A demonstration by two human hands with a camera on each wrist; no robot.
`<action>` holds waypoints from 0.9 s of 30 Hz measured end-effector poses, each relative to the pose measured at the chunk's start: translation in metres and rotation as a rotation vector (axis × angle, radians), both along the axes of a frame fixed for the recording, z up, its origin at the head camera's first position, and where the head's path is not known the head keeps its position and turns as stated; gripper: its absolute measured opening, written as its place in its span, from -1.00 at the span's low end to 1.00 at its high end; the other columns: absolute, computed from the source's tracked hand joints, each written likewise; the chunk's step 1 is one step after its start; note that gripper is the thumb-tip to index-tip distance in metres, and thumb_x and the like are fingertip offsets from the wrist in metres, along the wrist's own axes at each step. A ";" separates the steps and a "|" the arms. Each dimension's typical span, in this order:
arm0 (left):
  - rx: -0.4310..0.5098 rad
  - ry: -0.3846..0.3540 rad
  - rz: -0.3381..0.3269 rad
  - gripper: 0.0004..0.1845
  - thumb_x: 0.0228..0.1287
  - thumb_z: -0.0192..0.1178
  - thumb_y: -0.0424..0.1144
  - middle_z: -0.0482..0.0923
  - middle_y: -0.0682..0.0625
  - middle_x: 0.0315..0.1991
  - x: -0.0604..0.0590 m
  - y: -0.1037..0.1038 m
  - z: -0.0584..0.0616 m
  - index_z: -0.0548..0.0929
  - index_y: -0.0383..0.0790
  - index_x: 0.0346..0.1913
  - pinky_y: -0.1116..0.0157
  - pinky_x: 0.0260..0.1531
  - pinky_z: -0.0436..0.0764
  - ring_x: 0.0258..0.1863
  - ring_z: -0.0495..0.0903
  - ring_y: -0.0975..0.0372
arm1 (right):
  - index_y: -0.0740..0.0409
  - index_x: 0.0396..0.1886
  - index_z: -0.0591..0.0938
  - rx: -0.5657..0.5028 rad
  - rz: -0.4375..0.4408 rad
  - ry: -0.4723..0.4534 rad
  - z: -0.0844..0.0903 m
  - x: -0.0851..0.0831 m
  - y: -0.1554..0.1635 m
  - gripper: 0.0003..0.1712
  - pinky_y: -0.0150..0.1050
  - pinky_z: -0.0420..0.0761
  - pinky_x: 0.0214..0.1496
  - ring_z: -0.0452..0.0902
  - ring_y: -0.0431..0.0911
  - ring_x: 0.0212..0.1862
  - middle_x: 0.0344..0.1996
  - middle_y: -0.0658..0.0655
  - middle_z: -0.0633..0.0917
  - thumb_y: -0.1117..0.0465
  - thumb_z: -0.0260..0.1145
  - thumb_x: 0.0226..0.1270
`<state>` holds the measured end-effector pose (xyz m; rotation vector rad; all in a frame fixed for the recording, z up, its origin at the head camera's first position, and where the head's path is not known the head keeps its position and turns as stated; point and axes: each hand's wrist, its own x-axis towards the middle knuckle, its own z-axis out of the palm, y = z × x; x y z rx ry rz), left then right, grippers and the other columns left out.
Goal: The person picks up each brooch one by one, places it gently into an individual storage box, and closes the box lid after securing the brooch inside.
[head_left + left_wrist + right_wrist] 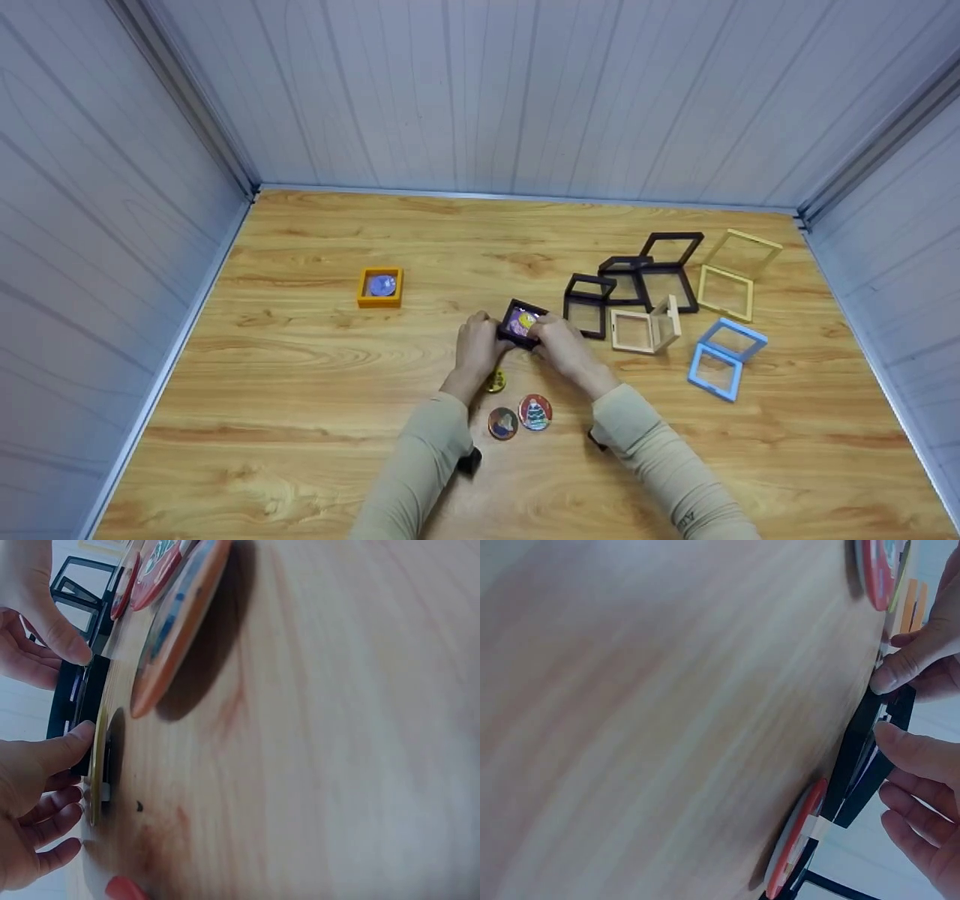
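A small black display frame (512,339) lies between my two hands, with a purple and yellow round badge (520,322) showing in its window. My left hand (477,349) grips its left side, the thumb (78,736) on the near edge. My right hand (568,351) pinches the opposite side, its thumb (894,736) at the frame's edge. In the right wrist view the two halves of the frame stand slightly apart. A yellow badge (495,381) lies just below the left hand. Nearer sit a red badge with a tree (535,412) and a dark round badge (503,424).
An orange frame (380,301) with a blue-purple badge stands at the left. To the right are several opened frames: black ones (585,334), a beige one (631,348), a pale yellow one (724,310) and a blue one (712,388). Panelled walls (480,97) enclose the wooden table (300,450).
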<state>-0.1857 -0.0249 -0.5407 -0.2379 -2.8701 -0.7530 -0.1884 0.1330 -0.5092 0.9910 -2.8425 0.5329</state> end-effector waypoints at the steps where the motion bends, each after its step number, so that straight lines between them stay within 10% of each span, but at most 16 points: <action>1: 0.000 -0.001 -0.001 -0.69 -0.19 0.38 -0.09 0.44 -0.03 -0.48 0.000 0.000 0.000 0.68 -0.27 -0.42 0.21 -0.38 0.43 -0.43 0.46 0.12 | 0.23 -0.53 0.64 0.008 0.008 0.009 0.000 0.000 0.000 -0.85 -0.16 0.49 -0.19 0.49 0.00 -0.30 -0.45 0.13 0.60 0.45 0.38 -0.20; 27: -0.013 -0.010 -0.039 -0.65 -0.14 0.37 -0.13 0.47 -0.07 -0.39 0.001 -0.003 0.007 0.65 -0.31 -0.30 0.19 -0.29 0.43 -0.33 0.47 0.10 | 0.24 -0.59 0.62 0.071 0.071 0.109 -0.006 -0.003 0.000 -0.90 -0.14 0.45 -0.25 0.46 0.03 -0.35 -0.47 0.14 0.59 0.44 0.35 -0.21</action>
